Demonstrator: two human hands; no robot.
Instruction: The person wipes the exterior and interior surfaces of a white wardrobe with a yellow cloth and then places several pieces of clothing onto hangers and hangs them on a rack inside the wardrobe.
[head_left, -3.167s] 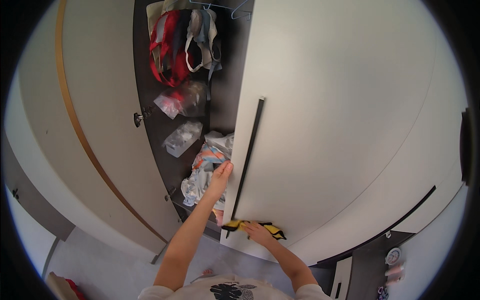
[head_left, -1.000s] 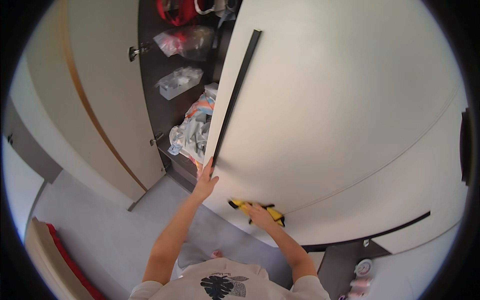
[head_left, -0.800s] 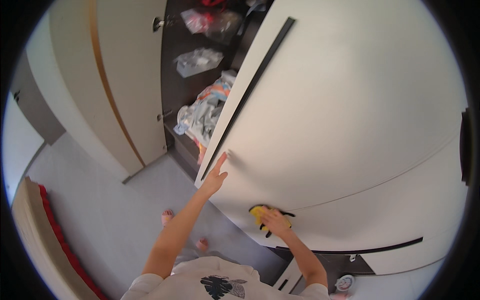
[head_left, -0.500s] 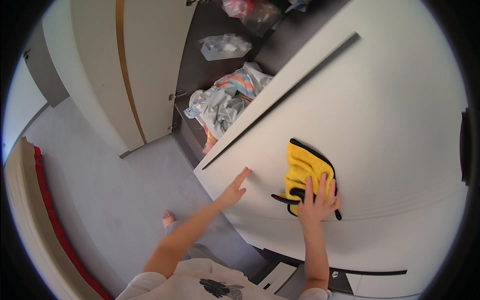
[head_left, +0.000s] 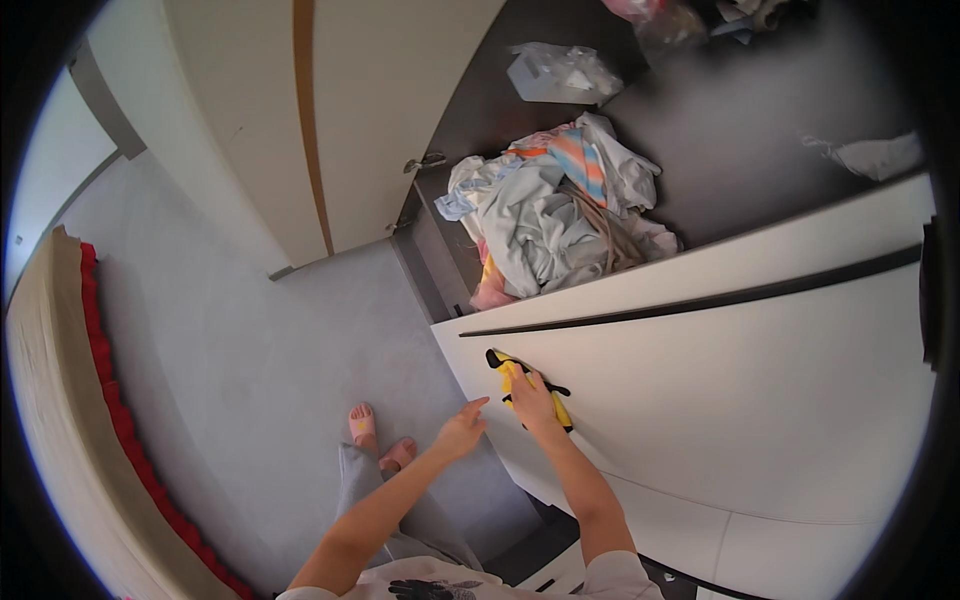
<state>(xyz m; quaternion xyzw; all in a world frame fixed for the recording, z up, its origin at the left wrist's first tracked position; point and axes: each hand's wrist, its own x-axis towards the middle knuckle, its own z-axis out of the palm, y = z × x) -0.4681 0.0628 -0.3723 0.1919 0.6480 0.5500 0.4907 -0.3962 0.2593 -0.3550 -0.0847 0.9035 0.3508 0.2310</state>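
A yellow cleaning cloth (head_left: 508, 378) with black edging is bunched against the white door panel (head_left: 700, 380), close to its left edge. My right hand (head_left: 534, 402) holds the cloth to the panel, its fingers lying over the fabric. Just left of it, my left hand (head_left: 461, 430) hangs beside the panel's edge, free of any object, with a finger stretched toward the cloth. A long dark handle strip (head_left: 720, 298) crosses the panel above both hands.
Behind the panel, a dark cabinet holds a heap of clothes (head_left: 550, 225), a translucent bin (head_left: 540, 80) and a white cloth piece (head_left: 880, 156). A hinged door (head_left: 400, 110) stands open at upper left. A red-trimmed cover (head_left: 100, 350) lies along the left. Pink slippers (head_left: 362, 425) are on the grey floor.
My right hand and the cloth have shifted left toward the panel's edge, and the cloth is more bunched. The panel appears at a different angle, showing more of the cabinet inside. My left hand is lower.
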